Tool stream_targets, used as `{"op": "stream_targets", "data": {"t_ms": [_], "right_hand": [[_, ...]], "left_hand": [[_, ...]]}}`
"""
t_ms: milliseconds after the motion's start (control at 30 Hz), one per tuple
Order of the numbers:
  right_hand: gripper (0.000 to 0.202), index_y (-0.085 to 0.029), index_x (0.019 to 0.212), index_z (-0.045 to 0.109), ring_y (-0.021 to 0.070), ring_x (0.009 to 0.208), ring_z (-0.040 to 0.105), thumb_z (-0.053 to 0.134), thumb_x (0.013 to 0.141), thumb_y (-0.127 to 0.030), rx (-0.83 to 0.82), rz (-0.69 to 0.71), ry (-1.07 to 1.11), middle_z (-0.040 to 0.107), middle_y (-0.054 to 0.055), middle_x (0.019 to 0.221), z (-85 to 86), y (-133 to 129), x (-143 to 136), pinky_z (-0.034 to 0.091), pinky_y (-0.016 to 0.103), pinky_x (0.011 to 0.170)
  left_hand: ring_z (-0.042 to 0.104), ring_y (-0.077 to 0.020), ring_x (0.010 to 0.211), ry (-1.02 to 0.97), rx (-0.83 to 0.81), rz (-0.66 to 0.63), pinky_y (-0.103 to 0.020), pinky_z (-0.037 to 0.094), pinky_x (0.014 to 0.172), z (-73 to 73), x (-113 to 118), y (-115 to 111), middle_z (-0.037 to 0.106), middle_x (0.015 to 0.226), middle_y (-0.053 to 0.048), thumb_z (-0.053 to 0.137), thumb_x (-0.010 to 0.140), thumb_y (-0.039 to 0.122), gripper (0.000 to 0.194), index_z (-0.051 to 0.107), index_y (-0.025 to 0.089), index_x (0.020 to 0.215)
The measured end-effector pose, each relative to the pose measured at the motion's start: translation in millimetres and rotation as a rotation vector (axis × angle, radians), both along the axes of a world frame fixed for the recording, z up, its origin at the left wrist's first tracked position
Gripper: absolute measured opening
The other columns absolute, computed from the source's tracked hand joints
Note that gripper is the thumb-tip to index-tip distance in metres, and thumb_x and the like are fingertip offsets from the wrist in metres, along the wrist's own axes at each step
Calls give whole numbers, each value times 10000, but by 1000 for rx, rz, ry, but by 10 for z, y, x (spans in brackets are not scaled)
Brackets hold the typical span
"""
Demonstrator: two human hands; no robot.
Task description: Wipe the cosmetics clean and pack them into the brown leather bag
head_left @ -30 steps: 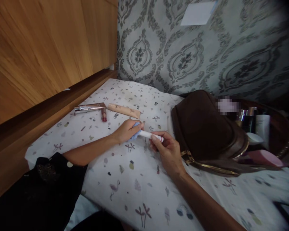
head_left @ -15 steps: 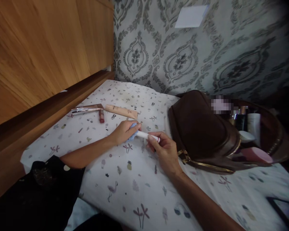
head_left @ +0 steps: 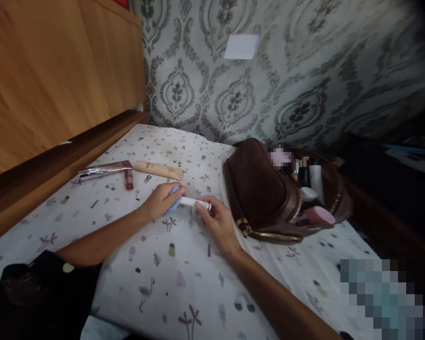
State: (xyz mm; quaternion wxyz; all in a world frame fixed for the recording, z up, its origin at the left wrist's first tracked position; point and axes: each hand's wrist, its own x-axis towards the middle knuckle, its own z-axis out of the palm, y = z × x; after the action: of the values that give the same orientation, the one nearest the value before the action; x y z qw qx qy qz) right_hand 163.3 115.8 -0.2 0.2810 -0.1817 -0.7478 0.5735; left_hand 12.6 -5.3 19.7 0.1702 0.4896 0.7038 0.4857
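Note:
My left hand (head_left: 165,199) is closed round a light blue cloth (head_left: 173,202), which wraps one end of a slim white tube (head_left: 189,201). The tube's other end, with a reddish band, is pinched in the fingers of my right hand (head_left: 216,219). Beyond my left hand a peach squeeze tube (head_left: 158,169) lies on the patterned white sheet (head_left: 156,288). Left of it are a shiny pinkish tube (head_left: 106,169) and a small dark-red lip product (head_left: 128,180). An open brown bag (head_left: 258,189) stands right of my right hand.
Bottles, a white tube (head_left: 316,182) and a pink item (head_left: 318,215) show in the bag's opening. A wooden panel (head_left: 63,61) borders the left side, and a patterned wall (head_left: 205,71) stands behind. A blurred-out object lies at the lower right.
The view has shifted to the right, so the hands, bag and tubes appear further left. Both hands still hold the white tube and cloth in much the same pose.

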Motion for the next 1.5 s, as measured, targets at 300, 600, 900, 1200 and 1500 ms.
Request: {"op": "stream_targets", "data": {"t_ms": [300, 600, 900, 1200, 1500], "right_hand": [[160, -201, 935, 722, 162, 707, 580, 630, 856, -306, 314, -27, 25, 638, 34, 797, 30, 14, 35, 446, 253, 580], [230, -219, 1078, 721, 166, 729, 588, 626, 874, -173, 573, 18, -13, 612, 38, 848, 104, 19, 113, 503, 283, 677], [180, -182, 1049, 714, 152, 689, 603, 591, 924, -224, 653, -74, 73, 614, 48, 827, 586, 141, 585, 497, 267, 630], [172, -224, 996, 712, 147, 581, 569, 642, 900, -349, 780, -458, 56, 665, 28, 747, 1128, 470, 1410, 479, 272, 525], [247, -209, 894, 685, 149, 576, 581, 659, 853, -451, 682, -724, -36, 680, 22, 737, 1453, 852, 1651, 454, 264, 516]], "left_hand": [[335, -72, 362, -421, 86, 108, -202, 265, 387, -14, 30, 24, 388, 424, 84, 543, 869, 607, 439, 602, 177, 799], [396, -70, 360, -582, 184, 185, -189, 335, 374, -83, 1, 80, 438, 442, 74, 663, 741, 675, 515, 609, 164, 777], [497, -100, 499, -505, 187, 188, -193, 375, 418, 7, 63, 127, 605, 665, 14, 677, 771, 595, 424, 626, 189, 882], [608, -185, 803, 200, 121, -118, -277, 470, 739, 659, 364, 475, 633, 863, -42, 449, 970, 412, 287, 651, 209, 988], [574, -180, 954, 1105, -8, -440, -247, 432, 660, 1423, 784, 1383, 557, 1150, -68, 406, 885, 44, 484, 639, 279, 1238]]}}
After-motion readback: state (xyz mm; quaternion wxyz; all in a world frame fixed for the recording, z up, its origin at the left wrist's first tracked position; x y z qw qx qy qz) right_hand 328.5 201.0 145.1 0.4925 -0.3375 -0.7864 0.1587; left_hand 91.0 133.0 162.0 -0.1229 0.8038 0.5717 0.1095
